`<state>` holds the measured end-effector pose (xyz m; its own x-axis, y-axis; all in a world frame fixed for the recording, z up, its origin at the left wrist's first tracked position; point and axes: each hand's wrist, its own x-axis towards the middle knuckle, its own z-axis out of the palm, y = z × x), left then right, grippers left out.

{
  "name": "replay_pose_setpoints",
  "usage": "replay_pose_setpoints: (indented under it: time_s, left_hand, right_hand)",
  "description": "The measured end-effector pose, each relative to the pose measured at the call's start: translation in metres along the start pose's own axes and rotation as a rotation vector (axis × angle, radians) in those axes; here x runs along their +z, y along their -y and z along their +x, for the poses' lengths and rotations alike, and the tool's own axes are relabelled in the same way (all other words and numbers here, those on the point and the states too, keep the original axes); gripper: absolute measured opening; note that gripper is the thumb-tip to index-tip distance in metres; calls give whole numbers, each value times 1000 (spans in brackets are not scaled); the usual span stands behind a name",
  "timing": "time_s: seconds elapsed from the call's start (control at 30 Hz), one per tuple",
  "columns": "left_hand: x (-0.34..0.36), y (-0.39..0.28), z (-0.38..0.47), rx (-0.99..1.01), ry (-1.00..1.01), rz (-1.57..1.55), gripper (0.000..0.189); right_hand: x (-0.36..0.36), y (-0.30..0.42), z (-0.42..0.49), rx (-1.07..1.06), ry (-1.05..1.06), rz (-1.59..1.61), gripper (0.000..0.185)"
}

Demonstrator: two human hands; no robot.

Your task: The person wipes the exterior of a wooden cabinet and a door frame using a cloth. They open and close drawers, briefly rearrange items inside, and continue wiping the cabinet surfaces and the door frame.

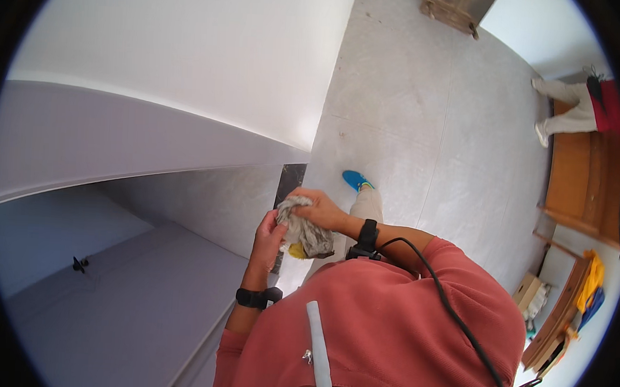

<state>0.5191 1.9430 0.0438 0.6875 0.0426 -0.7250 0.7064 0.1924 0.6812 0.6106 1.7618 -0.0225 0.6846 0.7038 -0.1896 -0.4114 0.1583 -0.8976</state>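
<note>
In front of my chest, my left hand [268,239] and my right hand [320,211] both grip a crumpled grey cloth [308,230]. The fingers of the right hand press into its upper part, while those of the left hand pinch its left edge. A yellow piece [297,251] shows below the cloth; whether it is part of the cloth or a separate thing, I cannot tell. Each wrist wears a black strap with a small device, the left one [254,298] and the right one [366,241].
A white wall [191,45] ends beside a doorway with a dark stone threshold [291,179]. Grey floor [393,103] stretches ahead. At right, a person in light trousers [575,107] is by a wooden cabinet [574,176]. A wooden piece [459,9] stands at the far end.
</note>
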Motion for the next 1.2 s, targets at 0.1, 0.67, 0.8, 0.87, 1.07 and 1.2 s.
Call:
replay_pose_setpoints:
  time_s: [0.1, 0.67, 0.8, 0.87, 1.07, 1.2]
  left_hand:
    - [-8, -51, -17, 477, -372, 762, 57]
    - [29, -264, 0, 1871, -1000, 730, 103]
    - [22, -261, 0, 1878, -990, 701, 104]
    - [22, -262, 0, 1870, -1018, 727, 104]
    - [27, -263, -2, 1864, -1005, 702, 102]
    - [28, -264, -4, 1858, -1024, 738, 101]
  right_hand:
    - [-6, -9, 6, 53, -301, 132, 23]
    - [19, 95, 107, -299, -717, -201, 22]
    - [10, 102, 110, -194, -558, -30, 29]
    - [10, 107, 111, -174, -549, 9, 31]
    - [4, 113, 110, -108, -434, 61, 29]
    - [2, 116, 111, -78, -397, 140, 27]
